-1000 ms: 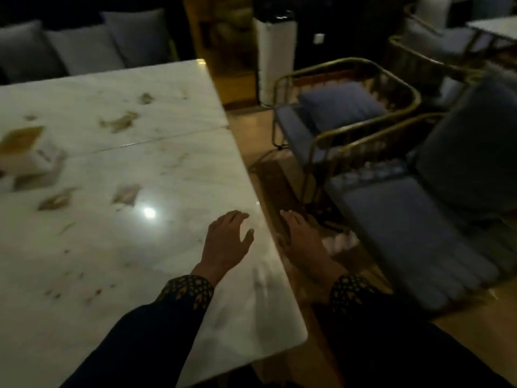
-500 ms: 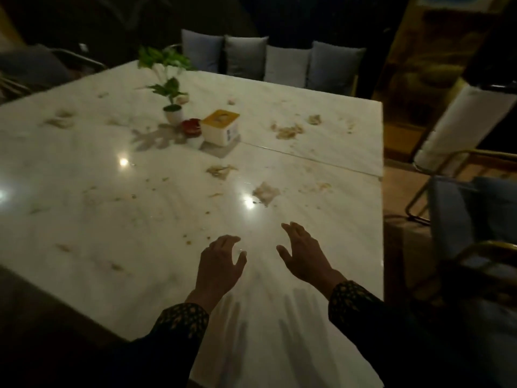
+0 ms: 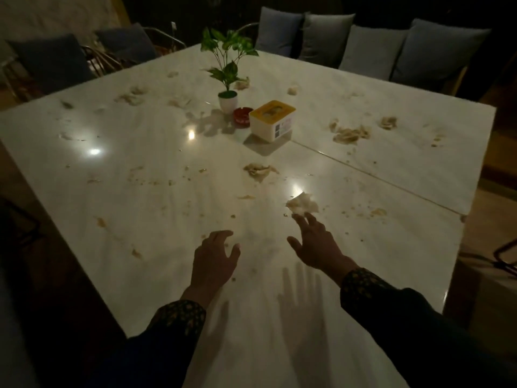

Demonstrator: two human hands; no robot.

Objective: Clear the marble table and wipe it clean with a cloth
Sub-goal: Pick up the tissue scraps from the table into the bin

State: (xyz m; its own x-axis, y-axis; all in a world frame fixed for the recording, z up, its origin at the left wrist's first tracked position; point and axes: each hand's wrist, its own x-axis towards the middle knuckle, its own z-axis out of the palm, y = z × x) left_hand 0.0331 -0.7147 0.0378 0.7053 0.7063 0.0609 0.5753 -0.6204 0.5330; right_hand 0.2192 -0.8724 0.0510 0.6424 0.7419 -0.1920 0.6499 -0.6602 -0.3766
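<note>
Right hand (image 3: 316, 245) nearer crumpled tissue (image 3: 302, 205)

Marble table (image 3: 140, 219) near corner cut off; surrounding chairs (image 3: 50, 60) dim.

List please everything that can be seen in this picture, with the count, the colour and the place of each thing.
marble table: one, white, fills the middle; a seam crosses its right part
potted plant: one, green leaves in a white pot, far centre of the table
ashtray: one, red, right of the pot
tissue box: one, white with a yellow top, right of the ashtray
crumpled tissues: several, off-white, scattered over the table; one lies just beyond the right fingertips
crumbs: many, brownish, scattered
cushions: several, grey-blue, behind the far edge
chairs: at least two, dark, far left
left hand: open, above the table
right hand: open, reaching towards the nearest tissue
</note>
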